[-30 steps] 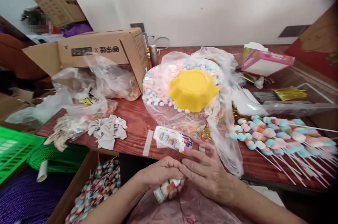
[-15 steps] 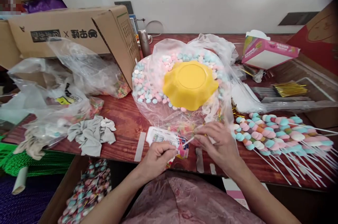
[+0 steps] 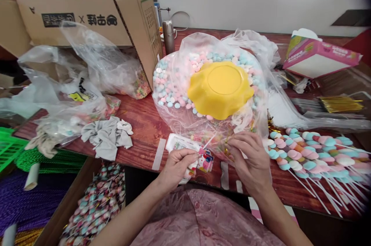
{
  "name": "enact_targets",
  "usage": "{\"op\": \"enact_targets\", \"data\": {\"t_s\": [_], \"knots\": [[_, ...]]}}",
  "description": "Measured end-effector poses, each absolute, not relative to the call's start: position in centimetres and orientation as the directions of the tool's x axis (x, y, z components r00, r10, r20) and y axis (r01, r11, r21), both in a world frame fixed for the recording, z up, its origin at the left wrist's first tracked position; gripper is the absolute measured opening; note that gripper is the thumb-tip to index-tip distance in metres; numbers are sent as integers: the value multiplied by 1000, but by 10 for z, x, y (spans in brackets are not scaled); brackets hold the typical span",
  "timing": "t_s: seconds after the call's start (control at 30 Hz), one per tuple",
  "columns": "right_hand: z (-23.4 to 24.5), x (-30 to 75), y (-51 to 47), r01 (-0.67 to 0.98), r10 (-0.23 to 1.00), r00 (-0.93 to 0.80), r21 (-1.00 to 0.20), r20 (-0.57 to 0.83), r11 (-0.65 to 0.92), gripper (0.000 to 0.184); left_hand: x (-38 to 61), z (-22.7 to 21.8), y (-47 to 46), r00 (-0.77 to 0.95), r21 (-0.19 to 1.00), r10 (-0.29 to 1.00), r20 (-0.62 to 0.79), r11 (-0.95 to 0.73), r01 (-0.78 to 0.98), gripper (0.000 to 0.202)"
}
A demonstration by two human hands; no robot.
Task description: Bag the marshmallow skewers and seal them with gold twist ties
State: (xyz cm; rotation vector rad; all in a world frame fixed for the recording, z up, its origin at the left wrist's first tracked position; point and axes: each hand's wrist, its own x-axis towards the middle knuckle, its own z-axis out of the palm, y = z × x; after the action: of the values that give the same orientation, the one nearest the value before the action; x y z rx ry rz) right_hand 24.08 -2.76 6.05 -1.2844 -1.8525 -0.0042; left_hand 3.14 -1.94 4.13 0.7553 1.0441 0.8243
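My left hand [image 3: 180, 165] is closed, thumb and fingertips pinching the lower end of a short white stick [image 3: 210, 141] that slants up to the right. Under and beside that hand lie printed packets [image 3: 206, 160] with red and blue pictures. My right hand [image 3: 249, 156] is held a little to the right, its fingers curled and pinched together beside a small gold glint; what they hold is too small to make out. Just beyond both hands spreads a clear plastic bag [image 3: 174, 116] of pink, blue and white candies [image 3: 171, 87], with a yellow wavy-edged bowl [image 3: 224, 79] upside down on them.
Candy skewers [image 3: 313, 153] on white sticks are piled at the right. Behind them are gold twist ties [image 3: 340, 104] and a pink carton [image 3: 321, 54]. A grey cloth [image 3: 107, 135], plastic bags and a cardboard box [image 3: 87, 10] occupy the left. More skewers [image 3: 92, 203] fill a box below.
The view has swung left and down. My right hand's fingers have come away from the stick's upper end, while my left hand keeps its pinch on the stick.
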Motion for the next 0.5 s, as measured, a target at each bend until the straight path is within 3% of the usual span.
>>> {"op": "enact_targets", "data": {"t_s": [0.17,0.37,0.5], "knots": [[68,213,-40,668,710,-245,-415,661,617,22,44,46,-20,321,867,869,-377,453,-209,28],[54,213,-31,628,767,-135,-545,627,556,16,53,52,-13,267,843,863,-429,489,-225,31],[50,227,-26,613,753,1,-595,658,519,15,33,54,-3,179,795,889,-421,456,-399,33]]}}
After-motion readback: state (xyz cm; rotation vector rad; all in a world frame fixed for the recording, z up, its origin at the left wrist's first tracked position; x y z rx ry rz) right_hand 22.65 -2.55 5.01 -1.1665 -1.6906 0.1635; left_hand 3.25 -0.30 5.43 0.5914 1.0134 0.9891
